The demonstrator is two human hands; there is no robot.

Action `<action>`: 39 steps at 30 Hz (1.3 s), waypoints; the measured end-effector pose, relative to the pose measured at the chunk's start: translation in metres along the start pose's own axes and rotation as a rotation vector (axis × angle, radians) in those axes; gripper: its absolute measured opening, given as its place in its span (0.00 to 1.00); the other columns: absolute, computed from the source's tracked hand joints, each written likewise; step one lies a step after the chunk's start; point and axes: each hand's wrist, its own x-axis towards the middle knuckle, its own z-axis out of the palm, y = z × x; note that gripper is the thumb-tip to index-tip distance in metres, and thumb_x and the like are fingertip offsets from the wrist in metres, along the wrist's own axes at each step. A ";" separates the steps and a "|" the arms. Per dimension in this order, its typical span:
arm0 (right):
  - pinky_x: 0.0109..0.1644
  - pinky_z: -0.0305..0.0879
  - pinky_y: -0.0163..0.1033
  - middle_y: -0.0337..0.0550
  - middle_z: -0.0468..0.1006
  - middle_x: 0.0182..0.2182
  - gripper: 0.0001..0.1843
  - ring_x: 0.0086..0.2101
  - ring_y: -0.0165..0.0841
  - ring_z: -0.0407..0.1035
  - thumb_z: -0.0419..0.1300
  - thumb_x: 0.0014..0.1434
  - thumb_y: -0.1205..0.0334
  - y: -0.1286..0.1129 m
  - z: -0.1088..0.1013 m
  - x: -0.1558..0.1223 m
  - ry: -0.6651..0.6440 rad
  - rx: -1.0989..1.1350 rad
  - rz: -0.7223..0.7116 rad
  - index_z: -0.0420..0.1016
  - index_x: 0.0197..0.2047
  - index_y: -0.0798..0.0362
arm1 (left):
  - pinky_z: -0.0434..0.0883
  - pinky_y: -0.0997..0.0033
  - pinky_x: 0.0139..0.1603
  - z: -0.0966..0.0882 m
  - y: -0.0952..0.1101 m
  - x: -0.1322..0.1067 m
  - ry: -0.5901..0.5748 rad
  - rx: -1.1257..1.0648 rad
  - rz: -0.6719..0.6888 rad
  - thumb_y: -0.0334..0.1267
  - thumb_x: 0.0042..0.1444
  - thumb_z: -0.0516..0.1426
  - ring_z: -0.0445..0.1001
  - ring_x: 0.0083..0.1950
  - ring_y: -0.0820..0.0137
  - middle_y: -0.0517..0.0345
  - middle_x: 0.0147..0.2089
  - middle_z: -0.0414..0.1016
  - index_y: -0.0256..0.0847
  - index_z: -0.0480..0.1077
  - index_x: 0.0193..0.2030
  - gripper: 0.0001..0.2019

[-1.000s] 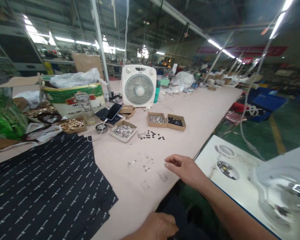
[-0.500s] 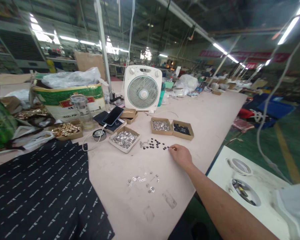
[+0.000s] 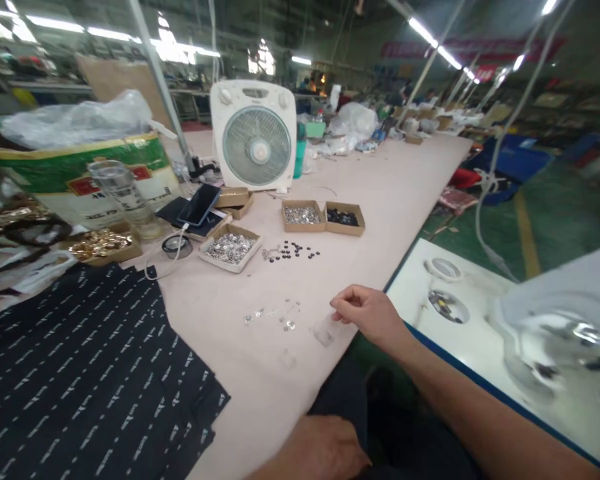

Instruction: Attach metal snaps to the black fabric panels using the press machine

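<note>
My right hand [image 3: 367, 312] is above the table's near right edge, thumb and fingertips pinched together. Whatever it may hold is too small to make out. Below and left of it, small silvery snap parts [image 3: 289, 325] lie scattered. Farther back are loose black snap caps [image 3: 295, 249]. Behind these stand a box of black caps [image 3: 353, 230], a box of silvery parts [image 3: 305, 225] and a tray of metal parts [image 3: 230, 267]. My left hand [image 3: 325, 448] is low at the bottom edge, near my lap; its fingers are blurred and partly hidden.
Dark printed fabric [image 3: 90, 380] covers the table's left. A white fan [image 3: 257, 143], a phone [image 3: 199, 205], a glass jar [image 3: 125, 197] and a box of gold parts [image 3: 125, 250] stand behind. At right is a white machine [image 3: 545, 327] on its own tabletop.
My right hand has drawn back from the black caps toward the near right table edge, still pinched. My left hand has come into view at the bottom. The view has tilted down and shifted.
</note>
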 end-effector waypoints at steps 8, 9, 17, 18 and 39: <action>0.34 0.69 0.34 0.38 0.80 0.28 0.07 0.29 0.31 0.74 0.66 0.53 0.59 0.036 0.012 -0.202 0.007 0.353 0.231 0.76 0.34 0.52 | 0.63 0.61 0.36 -0.003 0.035 -0.018 0.221 0.338 0.218 0.33 0.58 0.51 0.68 0.39 0.62 0.52 0.40 0.73 0.39 0.68 0.51 0.14; 0.35 0.69 0.34 0.38 0.81 0.28 0.07 0.30 0.31 0.74 0.66 0.53 0.59 0.039 0.013 -0.217 0.035 0.384 0.248 0.76 0.34 0.52 | 0.63 0.62 0.35 -0.002 0.041 -0.018 0.229 0.366 0.273 0.33 0.61 0.49 0.67 0.37 0.63 0.51 0.38 0.72 0.37 0.68 0.51 0.14; 0.37 0.71 0.34 0.36 0.82 0.29 0.03 0.31 0.31 0.76 0.66 0.57 0.60 0.035 -0.001 -0.282 0.166 0.368 0.150 0.79 0.34 0.49 | 0.70 0.62 0.41 0.018 0.080 -0.019 0.320 0.438 0.458 0.31 0.65 0.50 0.71 0.39 0.65 0.50 0.36 0.75 0.34 0.71 0.49 0.11; 0.37 0.71 0.34 0.36 0.82 0.30 0.02 0.31 0.32 0.76 0.66 0.57 0.60 0.035 -0.003 -0.285 0.165 0.352 0.127 0.80 0.34 0.49 | 0.71 0.62 0.42 0.019 0.082 -0.020 0.325 0.439 0.465 0.30 0.64 0.51 0.71 0.40 0.65 0.50 0.37 0.76 0.34 0.71 0.49 0.10; 0.45 0.74 0.37 0.37 0.84 0.37 0.07 0.38 0.34 0.80 0.63 0.60 0.63 0.046 -0.006 -0.305 0.133 0.165 -0.049 0.77 0.43 0.46 | 0.70 0.60 0.45 0.023 0.100 -0.022 0.302 0.469 0.460 0.28 0.63 0.52 0.72 0.41 0.65 0.50 0.39 0.77 0.35 0.71 0.45 0.09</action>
